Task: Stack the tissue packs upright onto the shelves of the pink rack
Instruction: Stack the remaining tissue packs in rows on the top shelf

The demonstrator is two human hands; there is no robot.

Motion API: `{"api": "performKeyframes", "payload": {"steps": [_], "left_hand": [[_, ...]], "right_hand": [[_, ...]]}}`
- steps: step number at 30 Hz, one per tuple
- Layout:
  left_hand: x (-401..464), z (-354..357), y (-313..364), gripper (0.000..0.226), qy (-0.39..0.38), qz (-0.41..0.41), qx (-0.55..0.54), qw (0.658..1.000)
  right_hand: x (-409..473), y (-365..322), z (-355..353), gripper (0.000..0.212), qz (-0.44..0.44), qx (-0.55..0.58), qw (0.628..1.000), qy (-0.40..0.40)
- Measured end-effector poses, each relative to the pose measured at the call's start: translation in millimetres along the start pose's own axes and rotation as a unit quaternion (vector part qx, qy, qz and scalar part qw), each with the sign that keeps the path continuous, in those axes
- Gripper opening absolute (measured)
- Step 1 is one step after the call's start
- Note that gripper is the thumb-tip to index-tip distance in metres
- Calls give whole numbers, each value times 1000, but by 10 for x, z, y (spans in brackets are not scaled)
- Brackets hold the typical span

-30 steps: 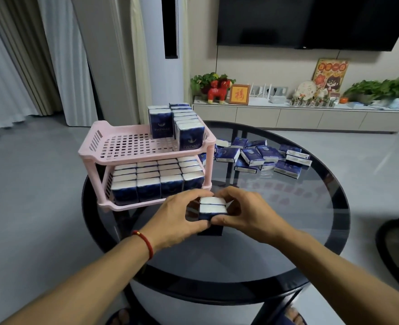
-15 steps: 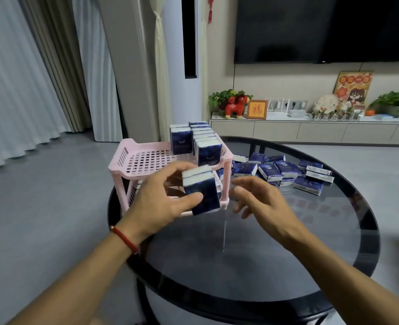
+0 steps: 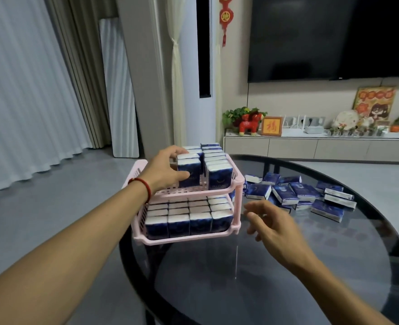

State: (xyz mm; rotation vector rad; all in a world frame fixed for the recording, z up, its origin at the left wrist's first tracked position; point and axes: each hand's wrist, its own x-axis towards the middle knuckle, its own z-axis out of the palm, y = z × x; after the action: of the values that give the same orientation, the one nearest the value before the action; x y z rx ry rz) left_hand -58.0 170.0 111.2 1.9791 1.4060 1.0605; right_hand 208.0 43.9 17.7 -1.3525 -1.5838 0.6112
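The pink two-shelf rack (image 3: 239,184) stands on the left part of the round glass table (image 3: 264,266). Its lower shelf is packed with upright blue-and-white tissue packs (image 3: 189,219). On the upper shelf stand two rows of packs along the right side (image 3: 218,171). My left hand (image 3: 163,170) grips a pair of upright tissue packs (image 3: 190,171) on the upper shelf, left of those rows. My right hand (image 3: 270,227) hovers over the table right of the rack, fingers spread and holding nothing. A loose pile of tissue packs (image 3: 297,194) lies flat on the table behind it.
The glass table has a dark rim (image 3: 381,221) and a grey floor around it. A low white cabinet (image 3: 311,146) with ornaments stands at the back wall under a dark TV. Curtains hang at the left.
My left hand carried the packs from the table front up onto the rack's upper shelf. My right hand let go and drifted right, open. The view tilted up.
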Motion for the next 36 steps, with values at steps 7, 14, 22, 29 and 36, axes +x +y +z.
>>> {"api": "performKeyframes", "payload": {"steps": [7, 14, 22, 29, 36], "left_hand": [[213, 154, -151, 59, -5, 4, 15, 1000], [237, 214, -105, 103, -50, -21, 76, 996], [338, 241, -171, 99, -96, -5, 15, 995], [342, 218, -212, 101, -107, -4, -18, 994], [310, 156, -196, 110, -115, -40, 8, 993]], "right_hand": [[39, 95, 3, 17, 16, -28, 999, -13], [53, 138, 37, 18, 10, -64, 998, -28], [71, 294, 44, 16, 25, -108, 992, -55], [114, 576, 8, 23, 46, -165, 982, -83], [177, 828, -77, 30, 71, -202, 976, -47]]}}
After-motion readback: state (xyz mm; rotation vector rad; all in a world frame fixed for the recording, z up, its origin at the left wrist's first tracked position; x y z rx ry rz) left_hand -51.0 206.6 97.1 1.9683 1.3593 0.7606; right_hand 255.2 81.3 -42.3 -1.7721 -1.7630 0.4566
